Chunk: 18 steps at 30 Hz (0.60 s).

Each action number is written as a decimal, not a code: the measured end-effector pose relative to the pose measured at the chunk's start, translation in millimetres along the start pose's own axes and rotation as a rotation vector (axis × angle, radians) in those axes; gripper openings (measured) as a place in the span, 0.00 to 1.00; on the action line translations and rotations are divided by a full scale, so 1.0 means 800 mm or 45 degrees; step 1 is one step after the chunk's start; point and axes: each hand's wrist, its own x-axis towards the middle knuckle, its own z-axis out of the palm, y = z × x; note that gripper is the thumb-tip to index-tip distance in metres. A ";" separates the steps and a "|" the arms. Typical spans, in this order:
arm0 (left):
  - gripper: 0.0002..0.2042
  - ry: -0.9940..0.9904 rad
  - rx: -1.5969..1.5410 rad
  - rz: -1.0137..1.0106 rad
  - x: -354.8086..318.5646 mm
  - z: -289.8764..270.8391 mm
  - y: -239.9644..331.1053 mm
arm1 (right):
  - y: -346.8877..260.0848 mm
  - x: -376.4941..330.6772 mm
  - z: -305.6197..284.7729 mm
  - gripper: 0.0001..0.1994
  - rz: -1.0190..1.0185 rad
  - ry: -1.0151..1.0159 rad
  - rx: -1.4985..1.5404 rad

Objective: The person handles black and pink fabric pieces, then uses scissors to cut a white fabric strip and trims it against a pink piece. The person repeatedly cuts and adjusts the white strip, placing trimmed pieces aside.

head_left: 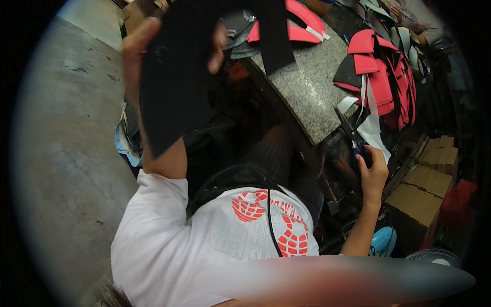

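My left hand [136, 53] is raised at the upper left, gripping a large black curved piece of material [176, 77]. It looks like a U-shaped shoe upper cut-out, with one arm reaching over the table. Part of the hand is hidden behind it; fingertips show at its inner edge. Low at the right, my right hand [374, 174] is closed round the blue handles of a pair of scissors [350, 128]. Their dark blades point up and left to the corner of the speckled stone tabletop [307, 97]. Beside the blades hangs a white strip of material [372, 130].
Red and black curved pieces [378, 82] lie piled at the table's right, and another red piece [302, 30] lies at its far side. Cardboard boxes [422, 189] stand at the right. A person [422, 20] is at the far right. Bare concrete floor [76, 153] runs along the left.
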 end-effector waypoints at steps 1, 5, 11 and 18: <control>0.24 0.075 0.232 0.182 0.013 0.005 0.008 | -0.002 0.000 0.000 0.16 -0.006 0.024 0.020; 0.20 0.043 1.694 0.398 0.083 0.002 -0.022 | -0.008 -0.002 0.000 0.14 -0.045 0.067 -0.001; 0.22 -0.827 2.158 0.218 0.155 -0.063 -0.166 | -0.002 -0.011 -0.005 0.15 -0.031 0.077 0.026; 0.17 -0.591 2.282 0.743 0.126 -0.008 -0.253 | 0.004 -0.011 -0.007 0.13 0.023 0.082 0.136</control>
